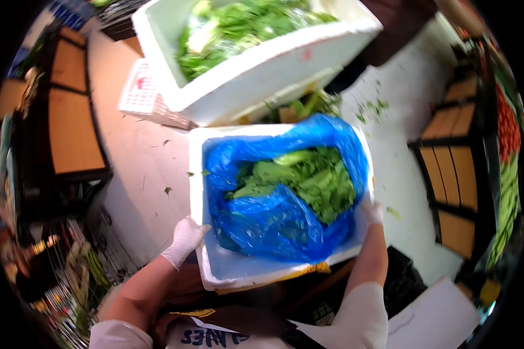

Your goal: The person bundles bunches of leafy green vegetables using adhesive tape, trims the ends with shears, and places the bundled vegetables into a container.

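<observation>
Between my two gloved hands is a white foam box [195, 152], tilted slightly. My left hand [187, 237] grips its left wall, the thumb over the rim. On the opposite side my right hand [372, 212] holds the right wall near the front corner; its fingers are partly hidden. A crumpled blue plastic bag [270, 218] lines the box. Leafy green vegetables [318, 179] show through the bag's open top, and more sit dimly under the plastic. Just beyond stands a larger white foam box [262, 74], filled with leafy greens [244, 30], some in clear wrap.
A white plastic basket [142, 94] stands on the floor behind the boxes, left. Wood-panelled display stands [76, 131] flank the aisle, the right one [452, 174] bearing vegetables. Another person's arm [463, 17] shows at top right. Leaf scraps [371, 109] litter the floor.
</observation>
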The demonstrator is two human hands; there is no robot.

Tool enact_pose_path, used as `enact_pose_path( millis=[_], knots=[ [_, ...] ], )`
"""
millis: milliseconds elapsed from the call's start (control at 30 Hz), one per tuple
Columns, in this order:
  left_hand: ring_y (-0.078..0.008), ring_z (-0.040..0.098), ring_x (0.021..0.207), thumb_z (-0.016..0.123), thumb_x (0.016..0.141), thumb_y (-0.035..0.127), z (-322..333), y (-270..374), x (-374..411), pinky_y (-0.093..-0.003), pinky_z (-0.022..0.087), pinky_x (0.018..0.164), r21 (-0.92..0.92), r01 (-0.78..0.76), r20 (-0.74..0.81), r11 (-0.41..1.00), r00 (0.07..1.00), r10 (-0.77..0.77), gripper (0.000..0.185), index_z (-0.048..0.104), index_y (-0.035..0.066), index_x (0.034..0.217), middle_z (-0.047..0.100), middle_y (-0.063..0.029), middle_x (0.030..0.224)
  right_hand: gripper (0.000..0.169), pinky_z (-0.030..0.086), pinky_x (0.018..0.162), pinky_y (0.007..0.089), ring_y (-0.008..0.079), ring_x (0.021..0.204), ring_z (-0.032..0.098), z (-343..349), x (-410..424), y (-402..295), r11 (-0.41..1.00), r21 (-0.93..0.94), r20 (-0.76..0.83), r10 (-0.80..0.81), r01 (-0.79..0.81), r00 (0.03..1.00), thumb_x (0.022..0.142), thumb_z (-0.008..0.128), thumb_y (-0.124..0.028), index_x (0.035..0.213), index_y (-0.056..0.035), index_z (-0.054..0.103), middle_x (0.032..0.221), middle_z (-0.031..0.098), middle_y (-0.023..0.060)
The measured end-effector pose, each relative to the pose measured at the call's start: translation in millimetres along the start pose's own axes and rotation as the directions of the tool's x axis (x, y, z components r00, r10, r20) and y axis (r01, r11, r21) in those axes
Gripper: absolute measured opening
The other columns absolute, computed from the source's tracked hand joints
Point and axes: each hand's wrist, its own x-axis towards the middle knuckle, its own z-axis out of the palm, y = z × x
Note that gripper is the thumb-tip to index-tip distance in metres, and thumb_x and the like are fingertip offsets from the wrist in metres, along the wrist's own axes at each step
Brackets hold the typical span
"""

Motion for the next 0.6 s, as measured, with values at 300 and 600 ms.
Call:
enact_pose_path(
  millis=[300,600],
  knots=[
    [-0.0335,0.062,0.097,0.068,0.076,0.027,3,-18,-11,-0.0418,0.048,0.086,-0.183,0.057,-0.199,0.981,0.976,-0.094,0.044,0.059,0.010,0.116,0.066,-0.0184,0.100,0.038,0.049,0.074,0.0406,0.0338,0.078,0.064,-30,-52,-7,0.948,0.228,0.032,-0.237,0.223,0.971,0.068,0.073,-0.025,0.090,0.0033,0.062,0.085,0.064,0.0213],
    [-0.0346,0.063,0.093,0.069,0.071,0.021,-114,-118,-6,-0.0421,0.048,0.082,-0.307,0.049,-0.406,0.950,0.896,-0.177,0.043,0.061,0.009,0.112,0.066,-0.0195,0.096,0.034,0.049,0.073,0.0380,0.0295,0.078,0.065,-8,-228,-122,0.958,0.182,0.091,-0.240,0.221,0.966,0.067,0.075,-0.016,0.090,0.0032,0.059,0.084,0.065,0.0193]
  ],
)
